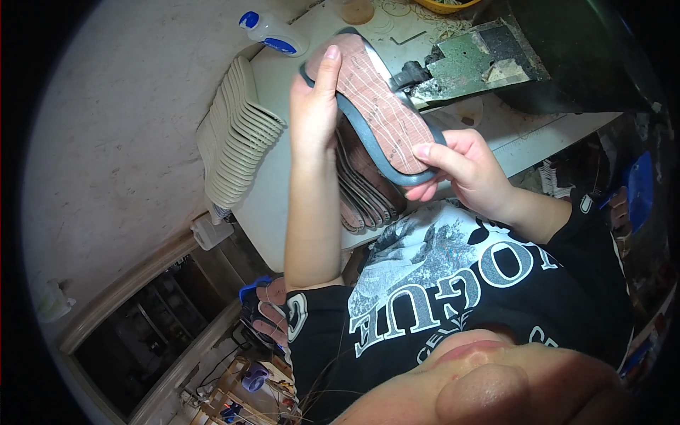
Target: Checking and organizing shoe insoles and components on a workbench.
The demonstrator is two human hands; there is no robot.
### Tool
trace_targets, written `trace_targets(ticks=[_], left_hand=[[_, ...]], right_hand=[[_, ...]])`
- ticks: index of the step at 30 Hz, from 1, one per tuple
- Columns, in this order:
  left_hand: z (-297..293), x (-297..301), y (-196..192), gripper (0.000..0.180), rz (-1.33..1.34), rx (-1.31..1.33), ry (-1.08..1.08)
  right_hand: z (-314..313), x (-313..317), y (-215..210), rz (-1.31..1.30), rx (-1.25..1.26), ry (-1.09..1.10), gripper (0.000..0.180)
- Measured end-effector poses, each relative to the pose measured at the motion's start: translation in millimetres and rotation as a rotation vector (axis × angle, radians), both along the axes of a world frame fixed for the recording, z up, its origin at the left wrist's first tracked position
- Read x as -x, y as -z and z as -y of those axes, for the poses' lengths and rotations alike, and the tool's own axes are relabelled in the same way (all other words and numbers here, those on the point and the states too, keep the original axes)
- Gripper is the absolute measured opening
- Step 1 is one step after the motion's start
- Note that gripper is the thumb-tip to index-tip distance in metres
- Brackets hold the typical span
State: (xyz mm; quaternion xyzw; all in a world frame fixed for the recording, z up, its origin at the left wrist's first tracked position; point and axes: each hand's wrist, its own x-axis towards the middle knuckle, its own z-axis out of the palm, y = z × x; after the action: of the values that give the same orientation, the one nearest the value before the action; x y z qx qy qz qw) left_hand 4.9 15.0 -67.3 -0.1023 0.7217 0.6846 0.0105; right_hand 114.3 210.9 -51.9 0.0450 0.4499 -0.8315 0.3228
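Note:
Between both hands I hold a shoe insole (pixel 379 106), pinkish brown with thin white lines and a dark blue-grey band around its edge. My left hand (pixel 315 106) grips its far left end, thumb lying on the top face. At the near right end my right hand (pixel 467 166) pinches it, thumb above and fingers below. The insole is tilted, and its right side is close to a dark part of a green machine (pixel 482 64); I cannot tell whether they touch. Below it lies a stack of similar insoles (pixel 365 205), partly hidden by my left arm and the held insole.
A long row of stacked pale grey soles (pixel 237 134) stands along the table's left edge by the wall. Behind are a white bottle with a blue cap (pixel 273 34), a hex key (pixel 409 37) and a yellow basket (pixel 448 6). The white tabletop (pixel 265 212) ends near my body.

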Motion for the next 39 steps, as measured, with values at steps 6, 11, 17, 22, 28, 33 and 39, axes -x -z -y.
trace_targets(ticks=[6,11,17,22,28,33,39], left_hand=[[16.2,35.2,-53.3,0.077,-0.699,0.911,0.658],[0.3,59.5,-73.3,0.042,-0.264,0.92,1.334],[-2.6,67.1,-73.5,0.039,-0.163,0.785,1.394],[-0.1,45.1,-85.4,0.036,-0.031,0.777,1.331],[2.3,14.1,-85.1,0.03,0.021,0.937,1.096],[5.5,-4.5,-75.1,0.035,0.188,0.897,0.927],[14.4,-7.1,-52.5,0.038,0.405,0.707,0.754]], right_hand=[[4.5,12.8,3.0,-0.039,0.025,0.075,0.031],[10.0,14.1,-5.4,0.01,0.051,0.131,0.034],[15.9,8.7,-6.9,0.016,0.063,0.084,0.033],[13.0,6.8,-5.9,0.042,0.066,0.099,0.037],[9.7,13.3,1.2,0.057,0.046,0.137,0.038],[10.8,27.9,9.4,0.051,0.075,0.145,0.036],[16.5,46.3,28.6,-0.145,-0.072,0.128,0.03]])
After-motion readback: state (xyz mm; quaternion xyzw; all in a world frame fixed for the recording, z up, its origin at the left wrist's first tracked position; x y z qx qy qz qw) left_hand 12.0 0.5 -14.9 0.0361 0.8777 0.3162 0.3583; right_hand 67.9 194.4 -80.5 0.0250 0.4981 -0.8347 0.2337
